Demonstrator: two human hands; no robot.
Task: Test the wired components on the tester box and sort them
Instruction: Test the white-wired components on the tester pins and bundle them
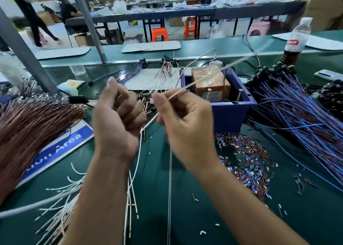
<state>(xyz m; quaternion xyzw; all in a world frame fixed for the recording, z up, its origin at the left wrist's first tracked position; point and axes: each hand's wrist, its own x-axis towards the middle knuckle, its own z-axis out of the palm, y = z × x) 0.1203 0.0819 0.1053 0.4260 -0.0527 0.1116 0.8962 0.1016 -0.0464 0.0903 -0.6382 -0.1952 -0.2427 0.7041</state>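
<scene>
— What sort of place is this?
— A factory assembly floor: a long green workbench [185, 198] heaped with blue wire bundles [297, 111] and copper-brown ones [29, 126], cut insulation scraps [248, 163] strewn about
— And behind?
— More benches [185, 12], orange stools [160, 34], stacked cardboard cartons [323, 5] (a blue sign [61, 148] reads "Area")

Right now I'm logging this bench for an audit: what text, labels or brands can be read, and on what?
"Area": white letters on the blue sign lying flat at left; the word before it is partly hidden, ending in "ion".
Red label on the bottle: blurred, unreadable.
Label on the orange block in the blue tester box: too small to read.
Nothing else is legible.
</scene>
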